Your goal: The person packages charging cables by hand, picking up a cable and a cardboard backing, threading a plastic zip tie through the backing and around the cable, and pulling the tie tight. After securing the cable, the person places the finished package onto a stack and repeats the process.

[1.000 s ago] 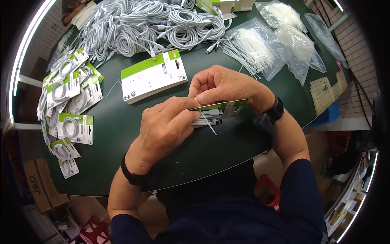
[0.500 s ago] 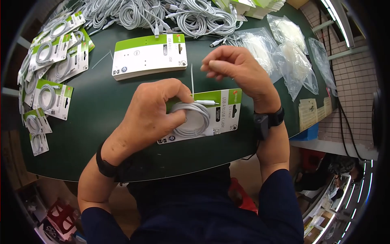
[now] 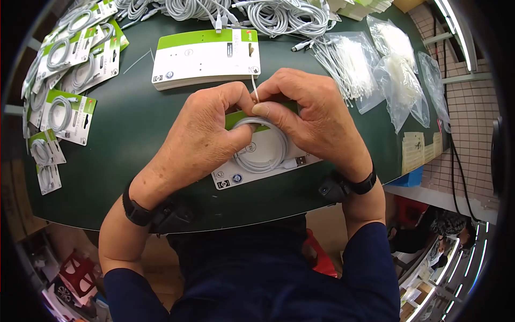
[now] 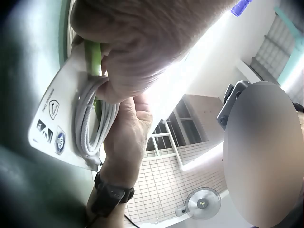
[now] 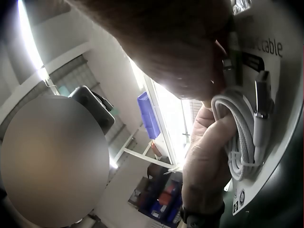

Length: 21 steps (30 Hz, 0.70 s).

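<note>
A white-and-green cable card [image 3: 225, 177] lies face up under both hands, close over the table, carrying a coiled white USB cable [image 3: 284, 142]. My left hand [image 3: 201, 126] grips coil and card, its thumb inside the loop and its index finger at the card's green edge. Opposite it, my right hand [image 3: 316, 115] pinches a thin white cable tie [image 3: 255, 86], whose tail sticks up past the fingertips. The right wrist view shows the cable's metal plug [image 5: 262, 92] against the card. Fingers hide the spot where the tie meets the coil.
Behind the hands stands a stack of blank cards [image 3: 204, 59]. Finished carded cables [image 3: 64, 115] pile up at left. Loose coiled cables [image 3: 289, 19] heap along the back. At right lie loose cable ties [image 3: 343, 70] and plastic bags [image 3: 405, 91] of more ties.
The card went from tilted on edge to lying flat, face up. The right hand, lifted away half a second ago, has come back to the tie. The left hand keeps its grip.
</note>
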Motion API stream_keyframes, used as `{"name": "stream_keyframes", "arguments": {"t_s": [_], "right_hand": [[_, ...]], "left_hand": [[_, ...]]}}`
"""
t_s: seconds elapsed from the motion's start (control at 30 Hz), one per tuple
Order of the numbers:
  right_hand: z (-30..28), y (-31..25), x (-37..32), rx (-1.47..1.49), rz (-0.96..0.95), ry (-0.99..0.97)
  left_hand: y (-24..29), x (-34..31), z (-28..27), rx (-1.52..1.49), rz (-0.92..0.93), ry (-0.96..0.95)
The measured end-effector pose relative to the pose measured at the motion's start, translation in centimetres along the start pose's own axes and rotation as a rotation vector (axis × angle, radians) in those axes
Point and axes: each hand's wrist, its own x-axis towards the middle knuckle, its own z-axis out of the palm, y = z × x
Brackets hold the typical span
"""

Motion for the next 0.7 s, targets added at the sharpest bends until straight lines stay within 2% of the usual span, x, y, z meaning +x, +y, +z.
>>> {"name": "stream_keyframes", "arguments": {"t_s": [0.33,0.7], "right_hand": [[1.2,0.2,0.0,-0.081,-0.037,0.135],[1.7,0.7,0.0,-0.209,-0.095,0.191]], "left_hand": [[0.0,0.0,0.0,0.019,-0.082,-0.023],[-0.2,-0.1,0.4,0.001,-0.064,-0.029]]}}
